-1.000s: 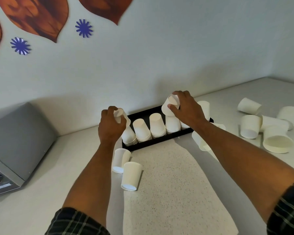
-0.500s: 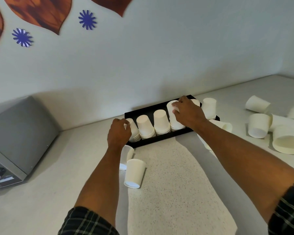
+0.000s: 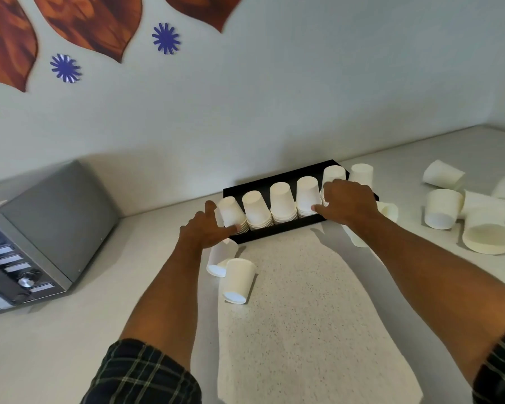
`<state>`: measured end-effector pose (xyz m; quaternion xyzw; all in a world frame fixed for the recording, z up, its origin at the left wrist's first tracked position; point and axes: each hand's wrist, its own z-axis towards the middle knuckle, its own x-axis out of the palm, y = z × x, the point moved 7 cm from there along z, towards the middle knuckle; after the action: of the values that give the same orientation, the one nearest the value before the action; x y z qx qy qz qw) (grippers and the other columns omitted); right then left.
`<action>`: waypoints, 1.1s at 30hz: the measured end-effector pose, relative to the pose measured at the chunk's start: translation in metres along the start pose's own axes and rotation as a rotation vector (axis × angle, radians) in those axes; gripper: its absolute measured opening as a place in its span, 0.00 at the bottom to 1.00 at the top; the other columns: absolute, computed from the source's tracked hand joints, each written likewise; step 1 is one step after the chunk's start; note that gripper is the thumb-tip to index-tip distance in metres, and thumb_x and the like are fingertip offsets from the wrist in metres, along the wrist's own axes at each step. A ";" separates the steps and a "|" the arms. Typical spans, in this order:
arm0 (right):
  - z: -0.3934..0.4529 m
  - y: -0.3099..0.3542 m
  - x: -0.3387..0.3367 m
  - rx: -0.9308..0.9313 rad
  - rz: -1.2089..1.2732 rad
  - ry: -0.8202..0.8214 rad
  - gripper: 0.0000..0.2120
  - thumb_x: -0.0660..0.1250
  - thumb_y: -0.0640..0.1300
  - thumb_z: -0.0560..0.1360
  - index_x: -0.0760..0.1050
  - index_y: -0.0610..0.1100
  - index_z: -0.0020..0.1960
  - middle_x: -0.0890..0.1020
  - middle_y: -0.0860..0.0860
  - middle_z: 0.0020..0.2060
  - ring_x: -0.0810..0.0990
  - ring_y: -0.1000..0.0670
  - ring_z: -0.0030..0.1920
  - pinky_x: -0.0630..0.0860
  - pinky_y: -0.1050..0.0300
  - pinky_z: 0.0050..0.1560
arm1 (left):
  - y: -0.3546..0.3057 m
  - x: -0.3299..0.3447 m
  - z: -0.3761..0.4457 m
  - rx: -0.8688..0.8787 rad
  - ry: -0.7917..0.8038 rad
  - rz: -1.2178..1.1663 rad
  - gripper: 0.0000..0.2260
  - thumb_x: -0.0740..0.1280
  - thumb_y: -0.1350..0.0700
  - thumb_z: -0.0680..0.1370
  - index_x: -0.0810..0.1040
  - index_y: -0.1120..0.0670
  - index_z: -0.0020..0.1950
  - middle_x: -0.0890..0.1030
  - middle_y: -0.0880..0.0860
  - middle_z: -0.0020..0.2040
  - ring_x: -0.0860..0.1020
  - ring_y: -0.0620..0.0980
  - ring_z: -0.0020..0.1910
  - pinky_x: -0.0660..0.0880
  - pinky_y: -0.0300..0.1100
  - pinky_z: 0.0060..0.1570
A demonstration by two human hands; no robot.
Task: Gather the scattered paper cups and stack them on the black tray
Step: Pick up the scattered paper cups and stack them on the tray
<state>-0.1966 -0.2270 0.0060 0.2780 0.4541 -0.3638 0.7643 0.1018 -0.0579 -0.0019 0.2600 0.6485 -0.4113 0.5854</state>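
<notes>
A black tray point(image 3: 277, 232) lies against the wall and carries several stacks of upside-down white paper cups point(image 3: 282, 202). My left hand point(image 3: 206, 230) is at the tray's left end, fingers spread, thumb and index on either side of the leftmost stack point(image 3: 232, 212). My right hand point(image 3: 347, 202) hovers palm down over the tray's right part, with its thumb at the base of a stack point(image 3: 308, 196) and no cup in it. Two loose cups point(image 3: 220, 258) point(image 3: 238, 279) lie on their sides in front of the tray's left end.
More loose cups point(image 3: 442, 208) point(image 3: 487, 231) point(image 3: 443, 174) are scattered on the counter at the right, and one cup point(image 3: 389, 210) lies behind my right wrist. A grey oven point(image 3: 47, 225) stands at the left. The wall runs close behind the tray.
Both hands came down and set their cups onto stacks on the tray. The left hand's fingers have spread apart, and the right hand no longer holds a cup.
</notes>
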 end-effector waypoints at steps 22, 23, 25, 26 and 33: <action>-0.050 -0.016 0.015 0.096 -0.344 0.320 0.15 0.69 0.55 0.72 0.76 0.49 0.53 0.82 0.50 0.49 0.79 0.46 0.53 0.68 0.54 0.48 | -0.005 0.009 -0.015 0.146 0.030 -0.193 0.23 0.77 0.44 0.70 0.70 0.49 0.57 0.76 0.48 0.50 0.75 0.49 0.49 0.69 0.40 0.42; -0.050 -0.015 0.019 0.092 -0.318 0.333 0.15 0.69 0.55 0.72 0.75 0.48 0.54 0.82 0.50 0.49 0.78 0.46 0.54 0.67 0.55 0.47 | -0.004 0.003 -0.013 0.143 -0.001 -0.211 0.21 0.77 0.44 0.69 0.72 0.49 0.55 0.76 0.47 0.49 0.75 0.49 0.49 0.70 0.41 0.44; -0.048 -0.014 0.024 0.096 -0.235 0.323 0.15 0.69 0.53 0.71 0.73 0.47 0.54 0.81 0.49 0.48 0.77 0.46 0.52 0.67 0.55 0.45 | 0.000 -0.010 -0.009 0.117 -0.072 -0.283 0.18 0.77 0.44 0.69 0.75 0.49 0.51 0.78 0.47 0.47 0.76 0.49 0.48 0.70 0.41 0.41; -0.046 -0.012 0.023 0.102 -0.177 0.307 0.16 0.69 0.53 0.71 0.71 0.46 0.53 0.80 0.48 0.47 0.77 0.47 0.49 0.68 0.54 0.43 | 0.001 -0.016 -0.008 0.103 -0.108 -0.334 0.17 0.77 0.44 0.68 0.76 0.49 0.50 0.78 0.48 0.47 0.77 0.49 0.47 0.69 0.40 0.38; -0.009 0.020 -0.009 0.103 0.420 0.190 0.30 0.77 0.58 0.64 0.74 0.51 0.62 0.81 0.51 0.53 0.79 0.49 0.51 0.75 0.54 0.47 | 0.007 -0.044 -0.007 0.109 -0.356 -0.544 0.25 0.78 0.46 0.69 0.72 0.48 0.60 0.79 0.50 0.47 0.78 0.49 0.46 0.73 0.41 0.42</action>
<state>-0.1879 -0.2056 0.0121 0.4382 0.4367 -0.1917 0.7619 0.1112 -0.0420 0.0389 0.0322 0.5587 -0.6258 0.5433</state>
